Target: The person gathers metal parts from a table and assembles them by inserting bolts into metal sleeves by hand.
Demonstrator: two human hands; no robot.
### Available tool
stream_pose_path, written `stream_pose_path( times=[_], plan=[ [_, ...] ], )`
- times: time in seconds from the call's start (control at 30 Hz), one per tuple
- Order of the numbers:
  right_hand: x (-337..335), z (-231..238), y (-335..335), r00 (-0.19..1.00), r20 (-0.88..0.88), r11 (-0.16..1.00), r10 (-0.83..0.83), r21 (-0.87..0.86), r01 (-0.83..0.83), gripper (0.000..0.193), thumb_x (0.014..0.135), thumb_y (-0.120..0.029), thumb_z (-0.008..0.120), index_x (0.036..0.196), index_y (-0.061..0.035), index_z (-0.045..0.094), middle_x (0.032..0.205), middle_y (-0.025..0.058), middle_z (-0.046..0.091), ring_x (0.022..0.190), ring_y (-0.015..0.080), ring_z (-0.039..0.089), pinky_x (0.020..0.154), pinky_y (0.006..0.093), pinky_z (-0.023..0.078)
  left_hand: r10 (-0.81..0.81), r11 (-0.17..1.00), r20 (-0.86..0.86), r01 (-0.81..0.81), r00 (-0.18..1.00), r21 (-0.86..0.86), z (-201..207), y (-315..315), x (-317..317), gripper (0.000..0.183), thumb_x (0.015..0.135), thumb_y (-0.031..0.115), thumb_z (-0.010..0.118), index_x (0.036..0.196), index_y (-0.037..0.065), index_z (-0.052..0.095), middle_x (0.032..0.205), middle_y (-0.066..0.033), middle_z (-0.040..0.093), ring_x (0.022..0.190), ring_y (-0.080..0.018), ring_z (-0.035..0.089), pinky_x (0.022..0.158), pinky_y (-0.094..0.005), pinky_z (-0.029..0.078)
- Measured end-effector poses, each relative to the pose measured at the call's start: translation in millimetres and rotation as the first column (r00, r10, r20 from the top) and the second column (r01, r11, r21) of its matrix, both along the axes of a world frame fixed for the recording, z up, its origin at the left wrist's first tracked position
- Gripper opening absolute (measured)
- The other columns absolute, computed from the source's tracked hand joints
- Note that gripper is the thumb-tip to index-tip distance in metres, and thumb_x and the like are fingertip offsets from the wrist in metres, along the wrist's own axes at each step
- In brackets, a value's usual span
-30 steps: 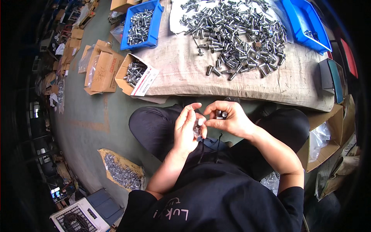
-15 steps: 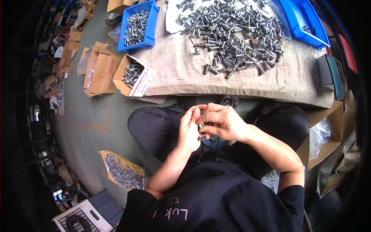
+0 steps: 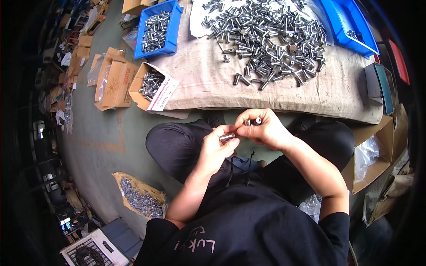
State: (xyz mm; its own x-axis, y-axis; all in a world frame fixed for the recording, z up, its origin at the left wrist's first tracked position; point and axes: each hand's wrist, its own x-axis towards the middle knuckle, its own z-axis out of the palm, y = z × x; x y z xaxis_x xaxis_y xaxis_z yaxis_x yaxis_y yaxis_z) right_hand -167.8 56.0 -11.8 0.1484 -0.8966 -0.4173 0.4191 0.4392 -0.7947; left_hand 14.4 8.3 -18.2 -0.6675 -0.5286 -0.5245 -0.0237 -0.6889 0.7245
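Observation:
Above my lap, my left hand (image 3: 214,152) is closed on a short shiny metal cylinder (image 3: 227,137), which lies between its thumb and fingers. Close beside it, my right hand (image 3: 265,130) is closed around small cylindrical metal pieces (image 3: 257,121); one shows a hollow end. The fingertips of both hands meet at the end of the left-hand cylinder, and what is pinched there is too small to make out. A large heap of similar metal cylinders (image 3: 277,40) is spread on the cloth-covered table (image 3: 213,91) ahead of me.
At the table's left stand a blue bin (image 3: 174,33) of metal parts and an open carton (image 3: 141,95) of more. Another blue bin (image 3: 344,22) sits far right. A cardboard box (image 3: 386,148) with plastic bags is at my right. Small parts lie on a sheet (image 3: 120,178) on the floor.
Both hands have risen slightly toward the table. The left hand has turned, so its metal cylinder now shows lengthwise; the right hand has lifted its pieces up and to the right.

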Motion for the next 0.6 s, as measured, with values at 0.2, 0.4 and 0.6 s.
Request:
stream_pose_path(
  times=[0.2, 0.4, 0.6],
  plan=[
    [14.6, -8.1, 5.9, 0.929, -0.366, 0.909, -0.055, -0.403, -0.105, 0.018, 0.072, -0.004, 0.066, 0.089, -0.0032, 0.060, 0.078, 0.0041, 0.059, 0.070, 0.0114, 0.056, 0.064, 0.0242, 0.045, 0.151, 0.404, 0.506, 0.414, 0.849, -0.816, 15.8, 4.6, -11.1, 0.028, 0.063, -0.004, 0.063, 0.090, 0.001, 0.056, 0.075, -0.0106, 0.058, 0.066, -0.0225, 0.060, 0.060, -0.0308, 0.047],
    [12.9, -6.7, 5.8, 0.797, -0.598, 0.793, -0.087, -0.526, -0.308, 0.023, 0.070, -0.007, 0.066, 0.092, -0.0059, 0.061, 0.080, 0.0100, 0.057, 0.073, 0.0243, 0.058, 0.066, 0.0304, 0.047, 0.174, 0.322, 0.493, 0.424, 0.853, -0.847, 18.7, 4.3, -12.1, 0.033, 0.061, -0.005, 0.063, 0.093, 0.000, 0.055, 0.075, -0.0126, 0.058, 0.065, -0.0248, 0.060, 0.059, -0.0320, 0.048],
    [11.8, -11.4, 5.3, 0.860, -0.498, 0.778, -0.109, -0.581, -0.238, 0.019, 0.073, -0.007, 0.064, 0.092, -0.0054, 0.061, 0.078, 0.0081, 0.057, 0.073, 0.0230, 0.057, 0.066, 0.0298, 0.046, 0.050, 0.555, 0.505, 0.396, 0.862, -0.731, 19.2, 5.0, -9.0, 0.038, 0.068, -0.002, 0.064, 0.105, -0.001, 0.054, 0.083, -0.0100, 0.060, 0.064, -0.0143, 0.057, 0.059, -0.0255, 0.048]
  ],
)
